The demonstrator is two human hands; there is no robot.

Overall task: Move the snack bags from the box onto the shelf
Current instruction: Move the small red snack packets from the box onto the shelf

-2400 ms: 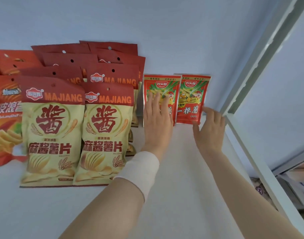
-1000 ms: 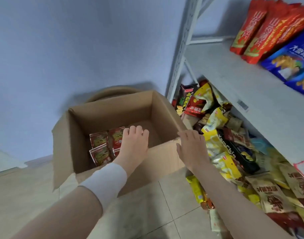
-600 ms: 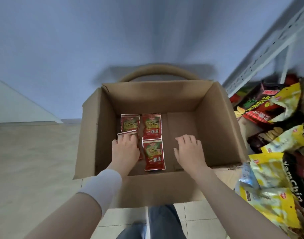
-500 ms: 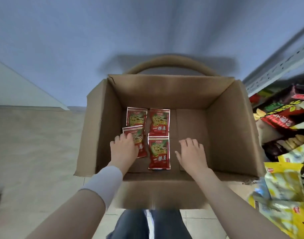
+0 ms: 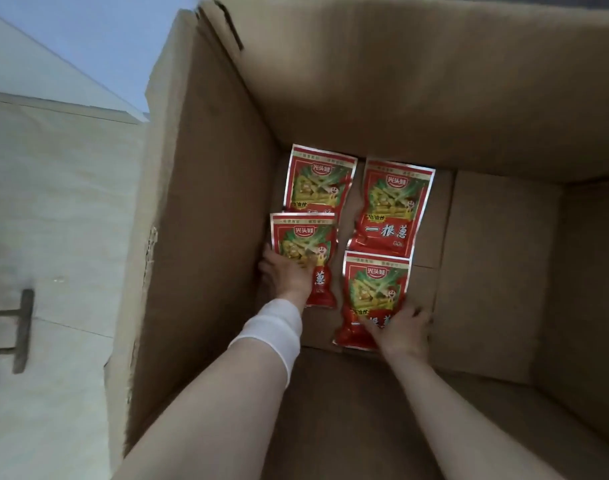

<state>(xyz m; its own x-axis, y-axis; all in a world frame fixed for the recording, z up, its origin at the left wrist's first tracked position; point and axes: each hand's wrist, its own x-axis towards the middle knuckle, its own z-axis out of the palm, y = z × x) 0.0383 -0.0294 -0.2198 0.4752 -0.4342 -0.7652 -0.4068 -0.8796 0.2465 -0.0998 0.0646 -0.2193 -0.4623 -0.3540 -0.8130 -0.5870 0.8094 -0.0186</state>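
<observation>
I look straight down into an open cardboard box (image 5: 206, 202). Several red snack bags with green pictures lie flat on its floor in two rows. The far row holds a left bag (image 5: 317, 181) and a right bag (image 5: 393, 206). My left hand (image 5: 285, 277), with a white wrist wrap, grips the near left bag (image 5: 305, 237) at its lower left edge, its fingers tucked under the bag. My right hand (image 5: 401, 329) is closed on the lower right corner of the near right bag (image 5: 375, 289). The shelf is out of view.
The right half of the box floor (image 5: 497, 258) is bare cardboard. The box walls rise high on all sides. Pale floor tiles (image 5: 54, 202) lie to the left of the box, with a dark metal piece (image 5: 19, 327) on them.
My view has dropped deep into the box. Both hands have gone from hovering over the bags to closing on the two near ones.
</observation>
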